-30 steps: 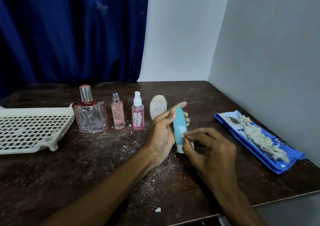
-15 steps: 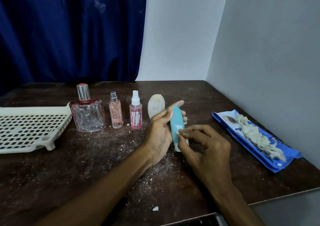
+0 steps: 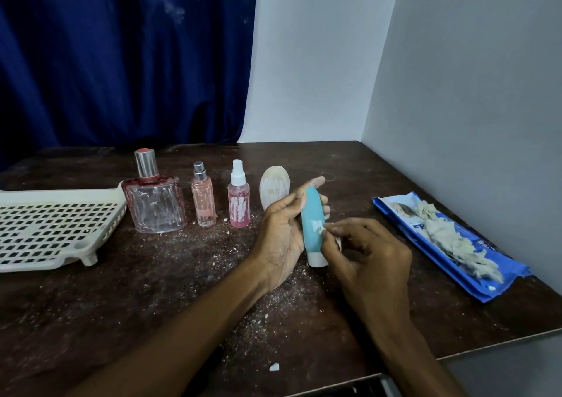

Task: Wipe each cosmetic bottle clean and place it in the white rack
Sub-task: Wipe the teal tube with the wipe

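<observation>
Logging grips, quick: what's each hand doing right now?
Left hand: holding the teal tube, fingers curled round it.
Right hand: pinching a white scrap against the tube.

Pretty dim here, cool bluish light, looks overhead. The walls (image 3: 456, 77) upper right are the brightest bit; the curtain (image 3: 106, 62) upper left goes near black in its folds. Just a soft shadow on the table (image 3: 152, 290) under my right hand (image 3: 368, 260). Middle's sharp, but the frame edges bend and smear a little.
</observation>
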`<state>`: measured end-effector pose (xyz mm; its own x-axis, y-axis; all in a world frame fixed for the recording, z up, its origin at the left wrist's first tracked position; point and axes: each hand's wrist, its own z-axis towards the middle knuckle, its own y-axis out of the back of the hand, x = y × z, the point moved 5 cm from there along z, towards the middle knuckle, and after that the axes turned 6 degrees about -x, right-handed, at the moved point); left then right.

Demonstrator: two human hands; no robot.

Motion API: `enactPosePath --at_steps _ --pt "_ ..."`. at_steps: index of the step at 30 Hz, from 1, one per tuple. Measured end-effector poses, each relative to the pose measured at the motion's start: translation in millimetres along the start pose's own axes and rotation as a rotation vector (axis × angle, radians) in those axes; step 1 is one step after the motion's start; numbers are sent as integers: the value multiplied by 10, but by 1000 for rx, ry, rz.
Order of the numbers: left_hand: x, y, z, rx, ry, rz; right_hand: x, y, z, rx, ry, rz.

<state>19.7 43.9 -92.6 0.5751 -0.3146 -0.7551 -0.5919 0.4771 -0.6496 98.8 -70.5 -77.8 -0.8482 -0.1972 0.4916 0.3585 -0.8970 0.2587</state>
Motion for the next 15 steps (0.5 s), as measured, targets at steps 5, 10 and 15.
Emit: enactPosePath --at_steps 5,10,15 --pt "8 39 24 -8 16 2 47 -22 -9 43 53 40" --pt "7 7 14 -2 17 -8 -37 -13 6 -6 1 33" --pt "0 20 19 -2 12 0 5 -19 -18 59 48 42"
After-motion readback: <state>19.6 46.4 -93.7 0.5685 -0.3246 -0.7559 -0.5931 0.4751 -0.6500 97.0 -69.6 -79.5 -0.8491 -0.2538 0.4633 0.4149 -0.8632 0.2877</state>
